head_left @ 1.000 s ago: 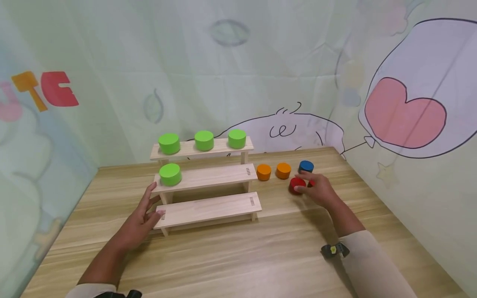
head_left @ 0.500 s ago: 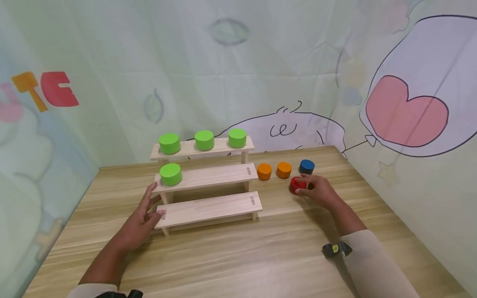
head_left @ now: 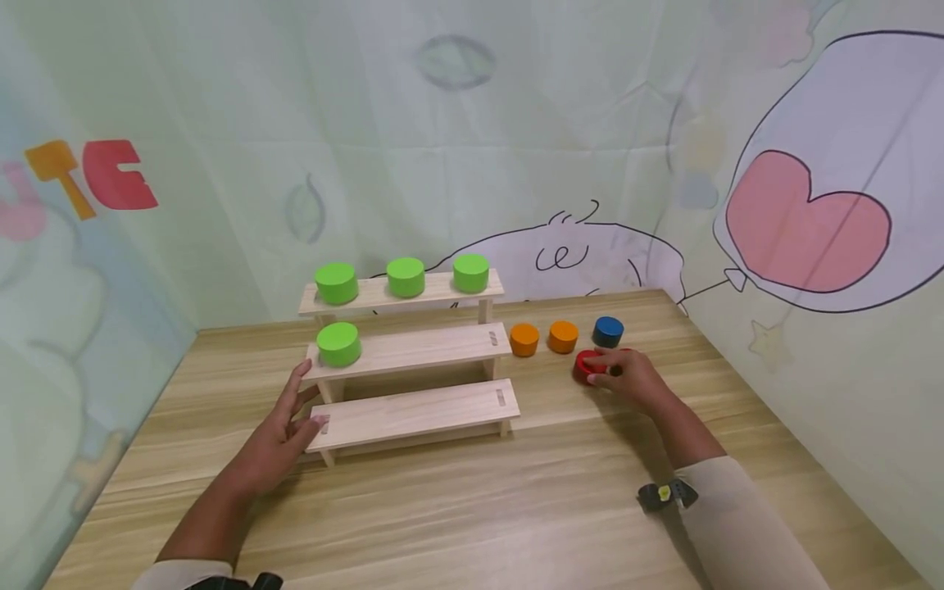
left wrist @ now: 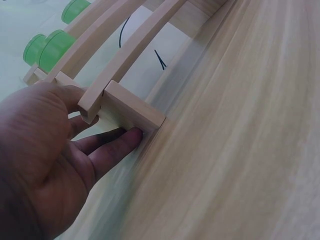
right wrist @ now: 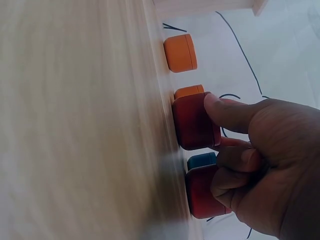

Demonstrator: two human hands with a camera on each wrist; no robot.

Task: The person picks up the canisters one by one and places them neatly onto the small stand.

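A three-tier wooden stand (head_left: 413, 418) stands on the table, with green cylindrical blocks (head_left: 339, 344) on its top and middle tiers. At the stand's left end my left hand (head_left: 273, 438) holds on, thumb on the bottom tier and a finger at the middle tier's edge. In the left wrist view its fingers (left wrist: 117, 150) reach the stand's end leg (left wrist: 132, 107). My right hand (head_left: 630, 381) pinches a red cylindrical block (right wrist: 195, 122) that stands on the table, thumb at its top edge. A second red block (right wrist: 205, 192) sits beside the curled fingers, mostly hidden in the head view.
Two orange blocks (head_left: 563, 337) stand right of the stand, and a blue block (head_left: 608, 331) lies behind my right hand. A printed cloth backdrop (head_left: 472, 147) rises at the table's back and sides. Bare wood tabletop (head_left: 472, 508) extends in front.
My right hand's fingers have lowered slightly around the red block, which stays in its place. The left hand and the stand have not visibly moved.
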